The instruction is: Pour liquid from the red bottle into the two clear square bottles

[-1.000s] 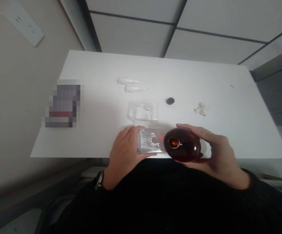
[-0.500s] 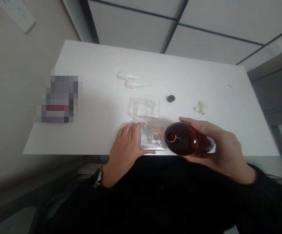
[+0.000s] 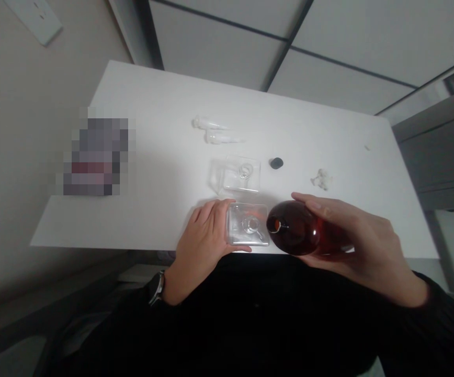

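Observation:
My left hand (image 3: 201, 235) is wrapped round a clear square glass bottle (image 3: 248, 224) that stands at the near edge of the white table (image 3: 140, 157). My right hand (image 3: 362, 246) grips a dark red-brown bottle (image 3: 303, 229), tilted well over to the left so that its open mouth points at the clear bottle's neck. The two bottles are almost touching. I cannot tell whether liquid is running out.
A second clear square bottle (image 3: 238, 174) stands just behind the first. Two clear pipette-like pieces (image 3: 215, 131) lie farther back. A small black cap (image 3: 276, 163) and a white crumpled wad (image 3: 321, 179) lie to the right. A blurred-out object (image 3: 93, 157) sits at the left.
My right hand has tipped the dark bottle further onto its side, mouth toward the clear bottle. My left hand has kept its hold on the clear bottle.

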Tool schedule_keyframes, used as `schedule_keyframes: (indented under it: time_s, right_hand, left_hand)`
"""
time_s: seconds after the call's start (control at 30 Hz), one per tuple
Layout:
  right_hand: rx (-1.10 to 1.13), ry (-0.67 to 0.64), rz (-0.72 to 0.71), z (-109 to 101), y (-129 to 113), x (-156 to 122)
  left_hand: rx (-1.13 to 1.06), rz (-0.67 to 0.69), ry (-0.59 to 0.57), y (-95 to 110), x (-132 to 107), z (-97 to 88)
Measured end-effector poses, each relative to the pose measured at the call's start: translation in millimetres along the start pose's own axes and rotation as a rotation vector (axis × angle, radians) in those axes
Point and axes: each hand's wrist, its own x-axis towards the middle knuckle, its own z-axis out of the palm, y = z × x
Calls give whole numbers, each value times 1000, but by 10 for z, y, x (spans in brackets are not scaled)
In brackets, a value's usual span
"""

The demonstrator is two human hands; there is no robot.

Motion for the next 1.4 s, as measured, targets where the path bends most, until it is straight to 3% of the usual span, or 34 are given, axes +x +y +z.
schedule_keyframes:
  time_s: [1.4]
  right_hand:
    - [-120, -142, -105, -184, 9, 145]
  left_hand:
    - [4, -4, -15, 6, -3, -5]
